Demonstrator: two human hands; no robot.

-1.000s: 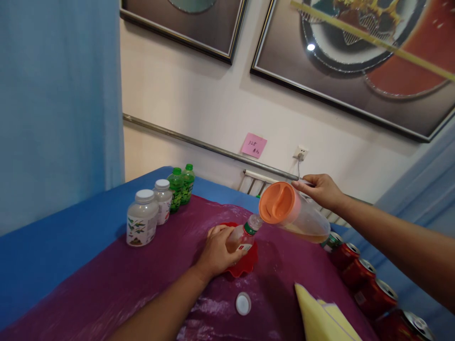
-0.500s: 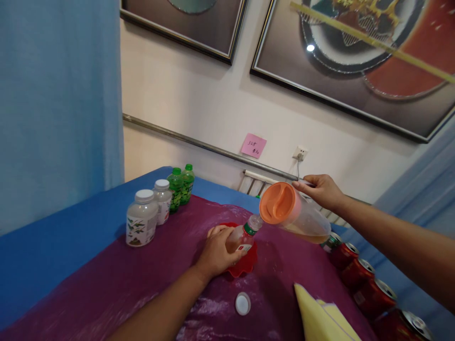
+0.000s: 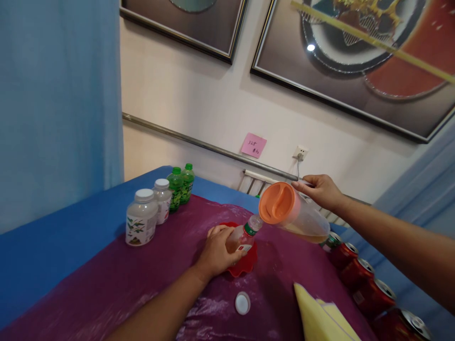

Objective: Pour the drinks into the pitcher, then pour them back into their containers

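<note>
Almost nothing has been changed. The bottle (image 3: 245,233) is kept wrapped in the left hand (image 3: 216,253), tilted over the red dish (image 3: 249,266). The pitcher (image 3: 300,219), its handle clasped by the right hand (image 3: 320,189), is held tipped at the bottle's mouth.

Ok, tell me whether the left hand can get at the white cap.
Probably, but not freely: the cap lies bare on the purple sheet close by the left hand, nothing between them, yet that hand grips the bottle.
</note>
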